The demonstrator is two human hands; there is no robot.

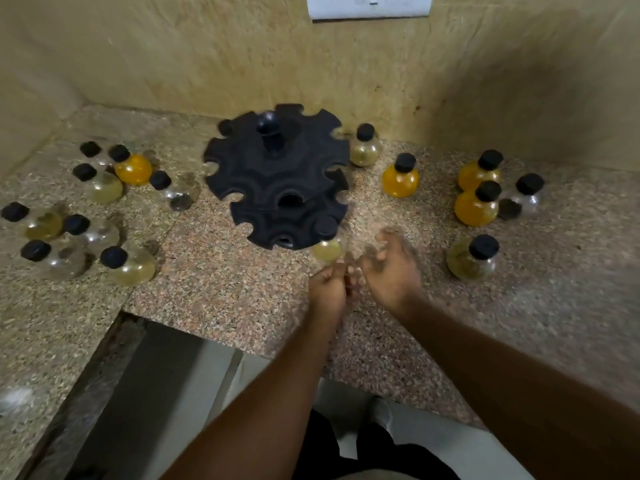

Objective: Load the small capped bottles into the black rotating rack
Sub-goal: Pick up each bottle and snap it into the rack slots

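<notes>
The black rotating rack [277,174] stands at the middle of the counter, its two tiers edged with open slots. One small pale yellow bottle [327,249] with a black cap sits in a slot at the lower tier's front right edge. My left hand [327,289] is just below it, curled fingertips pinching the bottle's base. My right hand [391,268] is beside it on the right, blurred, fingers loosely curled and holding nothing. Several capped bottles stand left of the rack [133,168], and several more to its right [400,180].
The speckled granite counter [214,289] ends in a front edge with a step-down at lower left. A tan tiled wall runs behind the rack, with a white socket plate [370,6] at the top. One bottle [472,259] stands close to my right hand.
</notes>
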